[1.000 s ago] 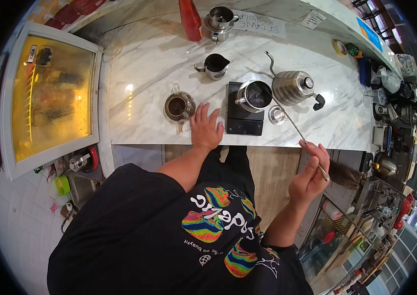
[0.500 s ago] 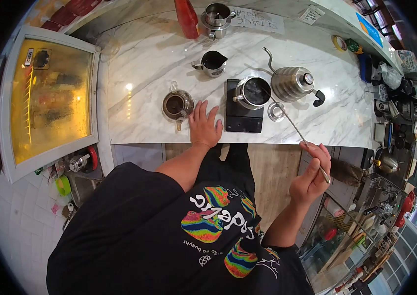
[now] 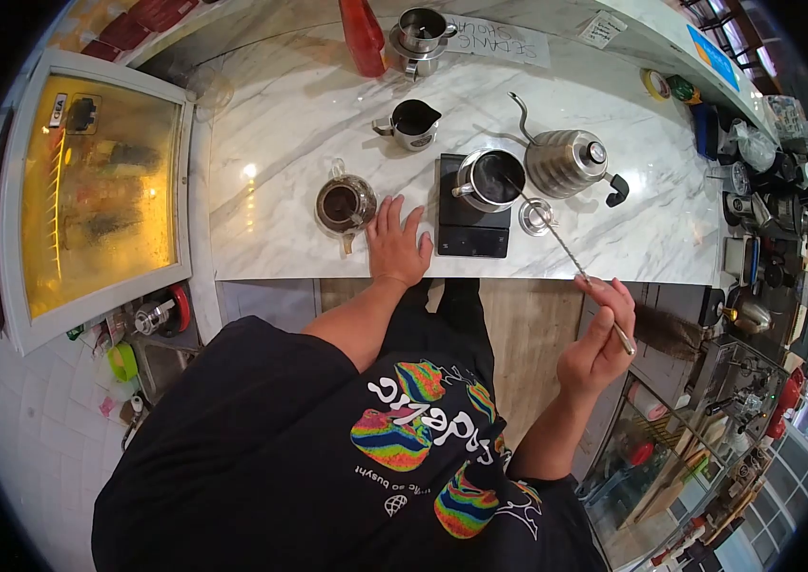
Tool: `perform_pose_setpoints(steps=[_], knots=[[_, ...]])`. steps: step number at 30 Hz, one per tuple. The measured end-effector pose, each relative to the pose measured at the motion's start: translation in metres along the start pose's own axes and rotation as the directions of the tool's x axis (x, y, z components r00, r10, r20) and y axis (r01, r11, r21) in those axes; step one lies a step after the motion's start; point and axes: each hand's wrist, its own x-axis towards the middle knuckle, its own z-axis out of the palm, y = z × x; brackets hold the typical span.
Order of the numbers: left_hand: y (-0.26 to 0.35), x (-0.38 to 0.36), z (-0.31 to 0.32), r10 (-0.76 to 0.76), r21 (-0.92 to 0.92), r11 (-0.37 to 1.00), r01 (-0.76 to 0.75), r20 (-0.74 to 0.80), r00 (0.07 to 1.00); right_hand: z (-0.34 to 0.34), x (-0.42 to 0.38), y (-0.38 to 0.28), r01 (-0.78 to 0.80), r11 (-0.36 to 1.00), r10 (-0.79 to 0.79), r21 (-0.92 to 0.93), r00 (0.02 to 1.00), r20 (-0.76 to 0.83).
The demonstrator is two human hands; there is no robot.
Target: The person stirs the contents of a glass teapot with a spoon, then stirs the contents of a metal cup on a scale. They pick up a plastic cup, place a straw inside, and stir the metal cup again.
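My left hand (image 3: 396,245) lies flat on the marble counter (image 3: 280,143), fingers spread, between a glass server of dark coffee (image 3: 343,204) and a black scale (image 3: 470,232). A steel pitcher (image 3: 488,179) stands on the scale. My right hand (image 3: 599,340), below the counter's near edge, grips the handle end of a long thin metal stirring spoon (image 3: 556,238). The spoon's far end reaches into the steel pitcher.
A steel gooseneck kettle (image 3: 568,164) stands right of the scale, a small round lid (image 3: 537,215) in front of it. Behind are a small milk jug (image 3: 414,124), a red bottle (image 3: 363,36) and a steel dripper (image 3: 420,36). A yellow-lit display case (image 3: 99,181) stands at left.
The whole view has shifted slightly. My right hand has edged a little left with the spoon, its tip staying in the pitcher. My left hand has stayed flat on the counter.
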Motion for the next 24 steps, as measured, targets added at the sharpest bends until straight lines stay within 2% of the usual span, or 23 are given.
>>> perform_pose_setpoints(steps=[4, 7, 13, 19, 24], knots=[[-0.001, 0.000, 0.000, 0.000, 0.001, 1.000, 0.000, 0.007, 1.000, 0.008, 0.002, -0.003, -0.014, 1.000, 0.014, -0.025, 1.000, 0.019], [0.000, 0.000, -0.001, -0.003, 0.009, 1.000, 0.003, 0.010, 1.000, 0.005, 0.002, 0.001, -0.028, 0.999, 0.027, -0.038, 0.999, -0.031], [0.000, 0.000, -0.001, -0.002, 0.004, 1.000, 0.002, 0.014, 1.000, -0.002, 0.000, -0.001, 0.036, 0.999, -0.035, -0.015, 0.999, 0.023], [0.000, 0.000, -0.003, -0.004, 0.003, 1.000, 0.004, 0.011, 1.000, -0.001, 0.005, -0.001, 0.010, 0.998, -0.006, -0.070, 0.999, 0.052], [0.000, 0.000, -0.004, -0.006, -0.001, 1.000, 0.006, 0.013, 1.000, -0.015, 0.005, 0.005, 0.056, 0.997, -0.052, -0.044, 0.994, 0.096]])
